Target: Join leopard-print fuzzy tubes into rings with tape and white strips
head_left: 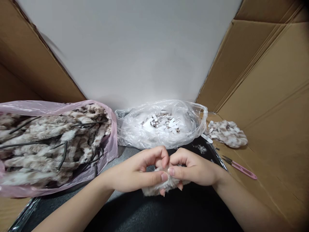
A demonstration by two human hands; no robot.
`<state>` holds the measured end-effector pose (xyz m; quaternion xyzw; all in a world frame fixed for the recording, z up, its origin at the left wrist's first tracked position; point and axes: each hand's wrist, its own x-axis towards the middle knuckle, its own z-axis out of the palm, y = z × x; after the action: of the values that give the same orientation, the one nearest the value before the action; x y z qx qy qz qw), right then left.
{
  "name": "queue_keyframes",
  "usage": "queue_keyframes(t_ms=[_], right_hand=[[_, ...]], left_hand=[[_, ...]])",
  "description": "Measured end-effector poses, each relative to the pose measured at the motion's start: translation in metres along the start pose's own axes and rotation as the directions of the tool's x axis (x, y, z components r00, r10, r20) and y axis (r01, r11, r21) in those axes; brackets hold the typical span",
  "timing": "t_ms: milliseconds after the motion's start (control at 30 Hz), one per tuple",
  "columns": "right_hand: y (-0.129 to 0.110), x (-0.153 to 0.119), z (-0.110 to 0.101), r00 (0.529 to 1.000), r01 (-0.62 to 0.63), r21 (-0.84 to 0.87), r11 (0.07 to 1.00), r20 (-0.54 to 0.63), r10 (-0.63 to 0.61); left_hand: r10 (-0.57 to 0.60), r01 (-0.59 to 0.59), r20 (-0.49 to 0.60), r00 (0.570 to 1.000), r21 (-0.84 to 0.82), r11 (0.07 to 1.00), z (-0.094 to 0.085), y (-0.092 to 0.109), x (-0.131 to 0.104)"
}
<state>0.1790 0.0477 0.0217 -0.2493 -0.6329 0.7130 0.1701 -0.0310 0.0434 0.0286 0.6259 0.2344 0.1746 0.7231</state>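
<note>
Both of my hands meet low in the middle of the head view, over the dark work surface. Between them is a small piece of pale, fluffy fur fabric [166,186]. My left hand [145,172] pinches it with thumb and bent fingers. From the other side, my right hand [190,167] grips the same piece, its thumb pressed on top close to the left thumb. Some fingertips show beneath the fabric, and part of the piece is hidden by the fingers.
A pink bag [113,132] of fur strips and dark cords lies left. Behind my hands is a clear plastic bag [130,132] with paper scraps. Bundled fur [228,133] and pink-handled snips [243,169] lie right. Cardboard walls [270,74] flank a white panel [145,48].
</note>
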Motion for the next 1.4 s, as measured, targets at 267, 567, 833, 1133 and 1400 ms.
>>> queue_keyframes(t_ms=[267,567,833,1133,1400], right_hand=[[-0.006,-0.004,0.002,0.997,0.076,-0.123,0.989,0.007,-0.076],[-0.013,-0.009,0.002,0.997,0.036,-0.139,0.99,0.074,-0.025],[-0.01,-0.01,0.001,0.998,0.01,-0.166,0.986,0.069,0.002],[-0.01,-0.009,0.002,0.996,0.009,-0.143,0.99,0.091,0.004],[-0.01,-0.01,0.001,0.994,0.002,-0.13,0.992,0.105,0.012]], left_hand=[[-0.008,0.01,-0.026,1.0,0.056,0.998,0.005,0.004,-0.002],[-0.027,0.027,0.004,1.0,0.041,0.999,0.007,0.006,-0.002],[-0.062,0.06,0.025,0.998,0.05,0.997,0.006,0.007,-0.003],[-0.059,0.055,0.053,0.997,0.084,0.995,0.005,0.008,-0.003],[-0.063,0.061,0.065,0.996,0.037,0.997,0.006,0.006,-0.003]])
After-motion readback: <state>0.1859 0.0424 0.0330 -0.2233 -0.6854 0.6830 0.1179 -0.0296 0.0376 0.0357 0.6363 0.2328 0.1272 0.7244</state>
